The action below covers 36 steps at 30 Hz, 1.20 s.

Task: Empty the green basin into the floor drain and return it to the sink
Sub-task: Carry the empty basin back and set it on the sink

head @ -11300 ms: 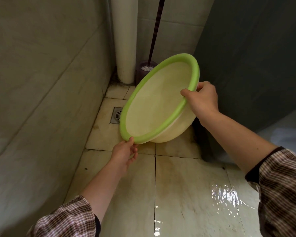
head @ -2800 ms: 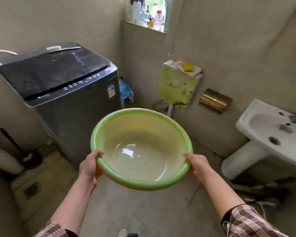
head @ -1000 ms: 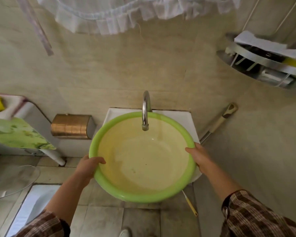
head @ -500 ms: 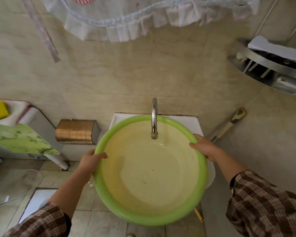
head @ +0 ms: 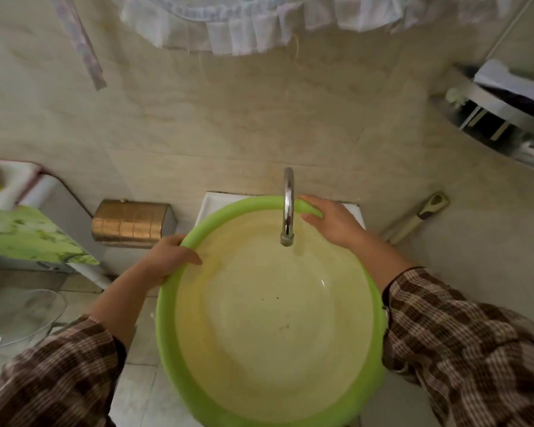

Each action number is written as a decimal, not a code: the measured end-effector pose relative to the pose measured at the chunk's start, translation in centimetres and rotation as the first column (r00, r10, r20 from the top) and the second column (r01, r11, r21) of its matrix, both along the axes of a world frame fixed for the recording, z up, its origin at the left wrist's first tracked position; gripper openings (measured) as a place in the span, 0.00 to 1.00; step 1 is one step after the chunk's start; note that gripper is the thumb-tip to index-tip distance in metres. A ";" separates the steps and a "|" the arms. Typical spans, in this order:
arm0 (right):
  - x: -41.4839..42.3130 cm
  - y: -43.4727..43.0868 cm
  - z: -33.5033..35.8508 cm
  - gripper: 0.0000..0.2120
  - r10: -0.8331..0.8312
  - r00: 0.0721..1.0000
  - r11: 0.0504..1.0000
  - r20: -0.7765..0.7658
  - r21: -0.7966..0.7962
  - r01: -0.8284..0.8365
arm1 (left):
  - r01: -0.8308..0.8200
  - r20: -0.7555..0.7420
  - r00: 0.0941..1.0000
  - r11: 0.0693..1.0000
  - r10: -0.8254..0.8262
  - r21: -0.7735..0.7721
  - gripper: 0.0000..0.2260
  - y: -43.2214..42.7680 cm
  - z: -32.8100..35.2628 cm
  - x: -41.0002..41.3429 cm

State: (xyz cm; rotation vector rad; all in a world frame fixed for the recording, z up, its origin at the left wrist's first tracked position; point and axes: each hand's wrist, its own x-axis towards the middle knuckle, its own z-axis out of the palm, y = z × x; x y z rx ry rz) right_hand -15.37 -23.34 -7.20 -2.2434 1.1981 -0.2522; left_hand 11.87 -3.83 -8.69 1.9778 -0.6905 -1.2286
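The green basin (head: 269, 318), pale yellow inside with a bright green rim, sits over the white sink (head: 211, 201), which it hides almost wholly. Its inside looks empty but for a few dark specks. My left hand (head: 170, 257) grips the rim at the left, thumb inside. My right hand (head: 330, 221) rests on the far rim just right of the chrome tap (head: 288, 208), fingers curled over the edge. The tap's spout hangs over the basin's far part. The floor drain is out of view.
A brass paper holder (head: 131, 223) is fixed to the wall left of the sink. A green-patterned toilet tank (head: 28, 238) stands further left. A tool handle (head: 420, 217) leans at the right wall, below a metal corner shelf (head: 500, 118). White frilled cloth (head: 244, 23) hangs overhead.
The basin has come down and nearer to me under the tap. My right hand has slid from the right side of the rim to the far rim beside the tap.
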 end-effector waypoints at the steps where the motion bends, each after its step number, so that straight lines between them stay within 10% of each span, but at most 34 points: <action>1: -0.2 0.2 0.0 0.26 -0.076 0.996 0.997 0.048 0.011 0.075 | -0.019 -0.017 1.000 1.000 0.019 0.002 0.16 0.2 -0.2 -0.2; 7: -6.3 1.3 -0.4 0.41 -0.308 0.949 0.934 -0.063 0.171 0.314 | -0.235 -0.087 0.968 0.972 0.236 0.019 0.16 2.8 -1.1 -2.0; 12: -11.2 3.9 -1.0 0.23 -0.374 0.927 0.868 -0.013 0.347 0.355 | -0.370 -0.189 0.910 0.928 0.370 0.037 0.16 5.0 -1.8 -3.5; 24: -13.1 7.7 -1.9 0.17 -0.569 0.822 0.649 0.017 0.624 0.436 | -0.289 -0.266 0.912 0.949 0.313 0.124 0.16 8.5 -2.9 -5.6; 36: -10.8 4.2 -1.9 0.32 -0.560 0.823 0.742 0.092 0.499 0.448 | -0.327 0.126 0.935 0.944 0.330 -0.051 0.13 4.4 -1.5 -4.9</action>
